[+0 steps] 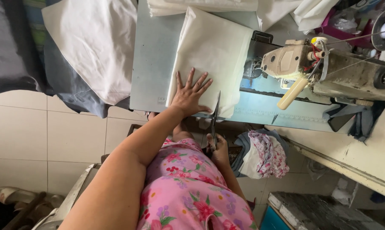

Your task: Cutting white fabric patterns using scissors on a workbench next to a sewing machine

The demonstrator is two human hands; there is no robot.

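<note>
My left hand (pixel 191 93) lies flat with fingers spread on a folded cream cloth (pixel 214 51) that rests on the pale sewing table (pixel 152 55). My right hand (pixel 219 150), below the table's near edge, grips dark scissors (pixel 215 117). The blades point up at the cloth's near edge, just right of my left hand. I cannot tell whether the blades touch the cloth.
A worn beige sewing machine (pixel 324 68) stands to the right with a cream handle (pixel 292 93). More white cloth (pixel 94 42) hangs at the left and lies piled at the back. A flowered cloth bundle (pixel 267 153) lies under the table. Tiled floor (pixel 47 136) lies at left.
</note>
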